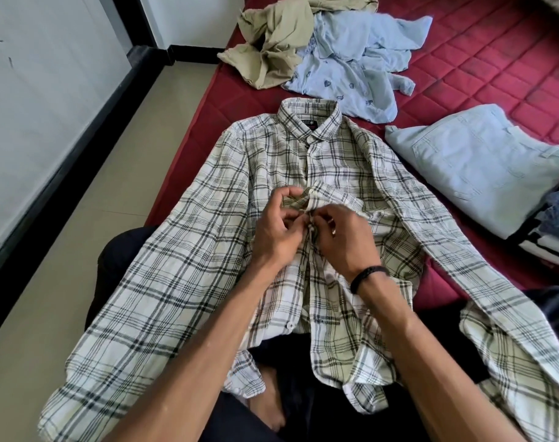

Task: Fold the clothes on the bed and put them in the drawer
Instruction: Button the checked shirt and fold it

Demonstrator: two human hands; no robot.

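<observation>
Plaid shirt (pixel 303 218) lies front-up on the bed (pixel 495 59), collar at 12 o'clock. Left hand (pixel 276 231) and right hand (pixel 342 237) pinch its placket mid-chest, buttoning. Advice: align edges, keep fabric flat.

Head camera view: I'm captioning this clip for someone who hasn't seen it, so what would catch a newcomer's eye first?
First, the plaid shirt spread face-up across the red bed, with the left hand and right hand pinching its button placket at mid-chest. Next, the crumpled khaki garment and light blue printed shirt heaped beyond the collar. To the right lie folded pale jeans.
</observation>
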